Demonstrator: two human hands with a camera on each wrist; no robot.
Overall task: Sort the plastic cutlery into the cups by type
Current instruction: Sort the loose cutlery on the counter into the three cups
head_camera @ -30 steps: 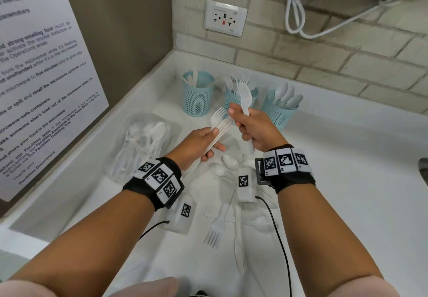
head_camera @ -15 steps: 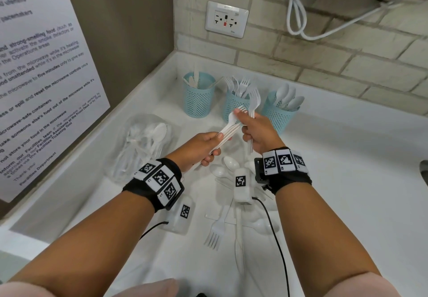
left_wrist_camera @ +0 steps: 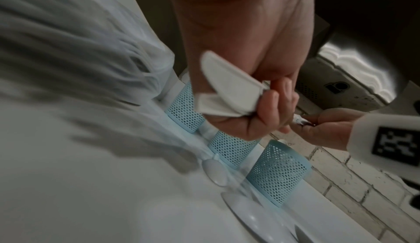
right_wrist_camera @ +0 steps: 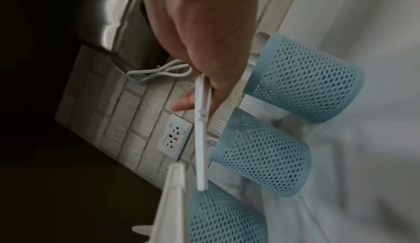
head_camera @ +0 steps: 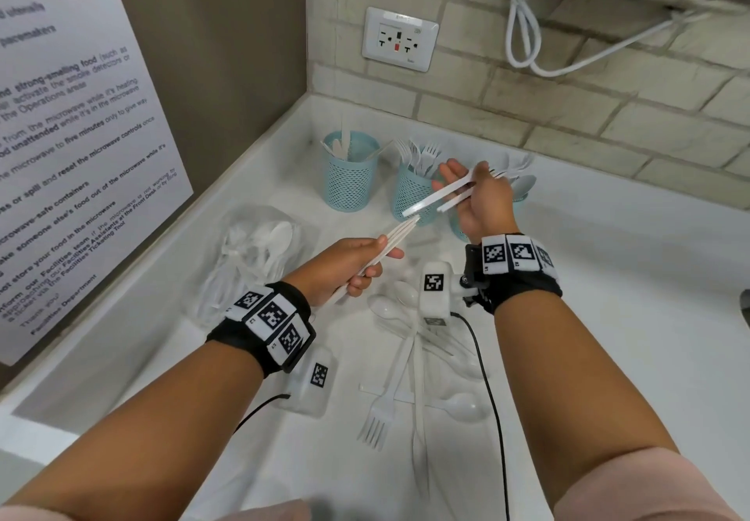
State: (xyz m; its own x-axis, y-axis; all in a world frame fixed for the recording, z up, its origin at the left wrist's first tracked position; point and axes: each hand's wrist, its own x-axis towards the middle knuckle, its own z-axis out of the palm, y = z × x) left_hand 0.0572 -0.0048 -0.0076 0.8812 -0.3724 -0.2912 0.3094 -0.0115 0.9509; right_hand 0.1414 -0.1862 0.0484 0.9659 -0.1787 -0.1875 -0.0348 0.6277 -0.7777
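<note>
On the white counter [head_camera: 608,317], 3 pale blue mesh cups stand in a row along the brick wall. The left cup [head_camera: 349,179] has a few knife-like pieces standing in it, the middle cup [head_camera: 412,199] is full of forks, and the right cup [head_camera: 458,228], mostly hidden behind the right hand, shows spoon bowls above it.

The left hand [head_camera: 345,268] is curled round a bundle of white handles [head_camera: 399,234], which pokes up and to the right out of the fist; the left wrist view shows the wide ends of those pieces fanned below the fingers. What type they are I cannot tell from here.

The right hand [head_camera: 483,199] hangs in front of the middle and right cups, pinching 2 white utensils [head_camera: 438,195] between thumb and fingers. Their handles slant down to the left, ending just above the left hand's bundle and not touching it; their heads sit blurred over the right cup.

Nearer the person, loose cutlery lies in a heap: a fork [head_camera: 379,415] with tines pointing this way, several spoons [head_camera: 385,309], and a long knife [head_camera: 418,419]. A clear plastic bag [head_camera: 251,252] holding more white cutlery rests to the left, near the wall with a printed notice [head_camera: 73,122]. A double socket [head_camera: 399,39] sits in the brick above the cups
</note>
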